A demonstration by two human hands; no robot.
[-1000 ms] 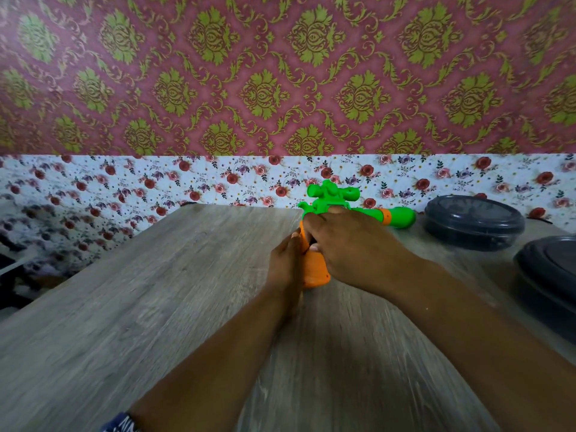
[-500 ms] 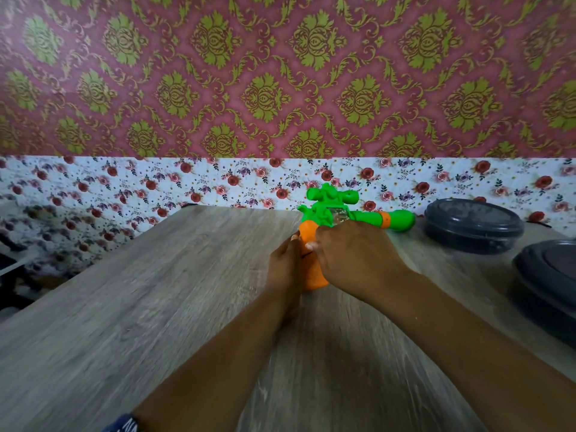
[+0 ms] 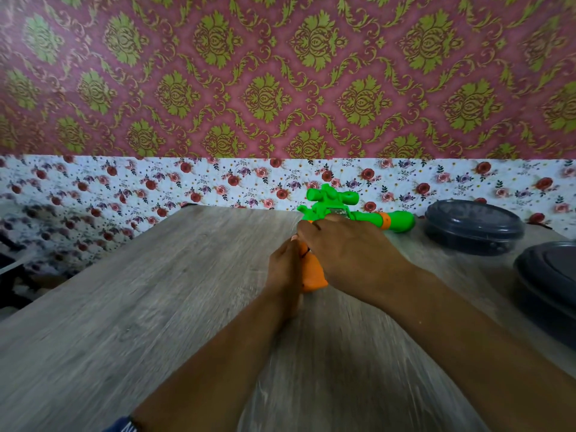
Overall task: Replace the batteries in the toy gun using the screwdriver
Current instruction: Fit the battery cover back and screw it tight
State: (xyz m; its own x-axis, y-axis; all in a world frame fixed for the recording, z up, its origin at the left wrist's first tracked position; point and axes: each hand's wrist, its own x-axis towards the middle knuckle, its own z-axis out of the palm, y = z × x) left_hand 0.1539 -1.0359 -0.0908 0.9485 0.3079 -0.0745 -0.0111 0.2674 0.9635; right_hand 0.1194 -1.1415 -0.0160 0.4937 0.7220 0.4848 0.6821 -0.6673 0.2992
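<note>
The left hand (image 3: 285, 263) grips the orange handle of the toy gun (image 3: 330, 210), while the right hand (image 3: 346, 254) curls over the gun's body from above; whether it pinches anything small cannot be told. The gun stands on the wooden table (image 3: 156, 291), green barrel pointing right toward two dark lidded containers (image 3: 473, 226).

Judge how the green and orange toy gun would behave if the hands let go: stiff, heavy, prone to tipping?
The toy gun looks like hard moulded plastic, so probably stiff and light for its size. It stands on its narrow orange grip with the barrel and scope up top, so it would likely tip over once the left hand and right hand release it.
</note>
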